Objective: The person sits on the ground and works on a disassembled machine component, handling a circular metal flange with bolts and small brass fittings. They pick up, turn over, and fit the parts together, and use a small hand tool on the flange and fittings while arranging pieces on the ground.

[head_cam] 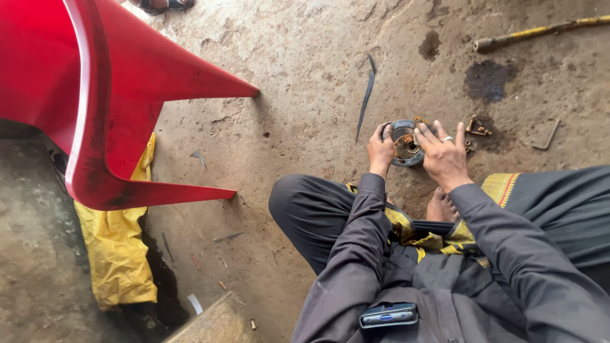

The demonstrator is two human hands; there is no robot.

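**Round metal part braced on the floor between two hands**

Round metal part [405, 143], a rusty disc with a raised hub at its middle, lies flat on the stained concrete floor [305, 82] just in front of the squatting person's knees, low enough that both arms can lean over it.

At far left, a red plastic chair [108, 95] fills the corner of the view, with a crumpled yellow bag [114, 254] tucked beneath it, well apart from the work. A thin dark metal strip [366, 95] lies on the floor above the part.

The left hand [380, 150] cups the disc's left rim, fingers curled over the edge, seemingly to keep it from sliding. The right hand [443, 154] rests on the right side, fingers spread and nearly straight, fingertips touching the rim and face; it presses rather than grasps. A ring shows on one finger. Held from both sides like this, the part looks pinned in place.

Just right of that hand, small brass fittings [478, 127] sit on an oily patch, near enough to reach. Farther right lies a bent hex key [547, 136], and a yellow-handled rod [540, 32] rests near the top edge.
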